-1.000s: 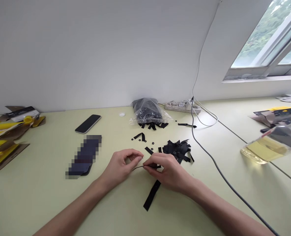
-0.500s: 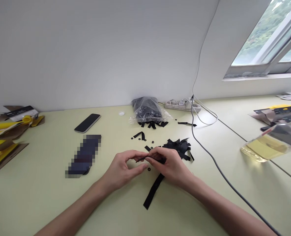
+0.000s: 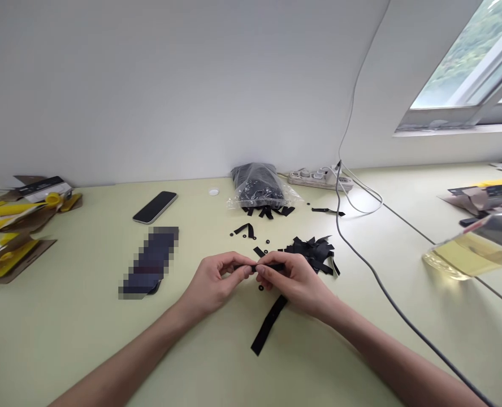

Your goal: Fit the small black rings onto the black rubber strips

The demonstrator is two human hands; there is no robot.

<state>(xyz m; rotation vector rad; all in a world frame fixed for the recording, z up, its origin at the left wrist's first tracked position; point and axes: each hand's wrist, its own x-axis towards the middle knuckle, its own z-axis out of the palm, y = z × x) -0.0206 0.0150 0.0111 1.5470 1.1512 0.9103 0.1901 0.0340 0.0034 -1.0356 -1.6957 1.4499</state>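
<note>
Between thumb and fingers, my left hand (image 3: 217,281) pinches one end of a black strip (image 3: 274,266). My right hand (image 3: 297,281) grips the same strip close beside, and the fingertips of both hands nearly meet. Below my right hand a longer black strip (image 3: 268,327) hangs or lies toward the table's front; its upper end is hidden by the hand. A small black ring (image 3: 261,288) lies just under the fingers. Behind my right hand is a pile of black strips (image 3: 310,251), and several small black rings lie left of it.
A clear bag (image 3: 259,183) of black pieces stands near the wall, beside a power strip (image 3: 314,178). A phone (image 3: 155,207) and a pixelated dark item (image 3: 151,263) lie left. A grey cable (image 3: 373,282) crosses the right side, near a bottle of yellow liquid (image 3: 467,254). Yellow packages (image 3: 17,254) lie far left.
My left thumb and fingers have closed on the strip's end, where the thumb was apart before. The strip is now held straighter between both hands. The view has shifted slightly.
</note>
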